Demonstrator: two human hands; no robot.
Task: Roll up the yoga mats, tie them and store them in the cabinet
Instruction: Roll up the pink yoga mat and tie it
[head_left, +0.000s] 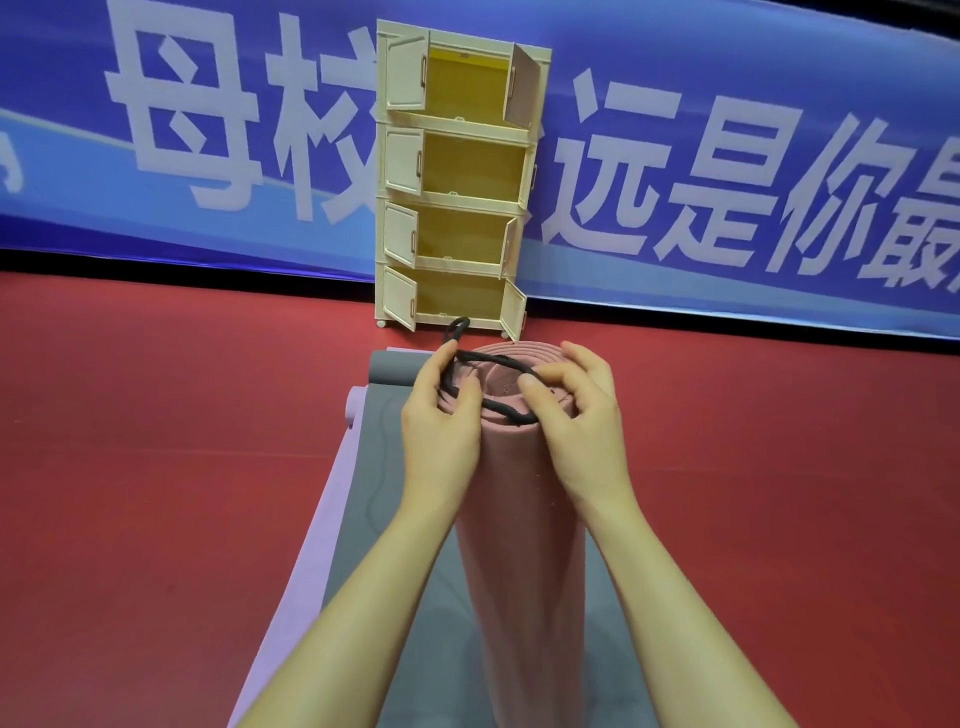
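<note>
Rolled mat: a pink yoga mat (519, 519) rolled into a tight cylinder is running from the bottom centre of the frame up to the middle, its spiral end facing the cabinet.
Cord: a black cord (493, 382) is lying in a loop across the roll's far end, with a small loop sticking up just beyond it.
Left hand: the left hand (441, 421) is pinching the cord at the left edge of the roll's end, fingers curled.
Right hand: the right hand (576, 415) is pinching the cord at the right edge, thumb pressing on the spiral end.
Flat mat: a grey mat (379, 467) with a lilac underside is lying unrolled under and left of the roll, its far end curled over.
Cabinet: a cream plastic cabinet (457, 176) is standing at upper centre, four stacked compartments, all doors open, yellowish inside.
Floor: a smooth red floor (156, 467) is spreading wide and open on both sides of the mats.
Writing: a blue banner (727, 156) behind the cabinet is showing large white Chinese characters, among them 母校 and 远是你最.
</note>
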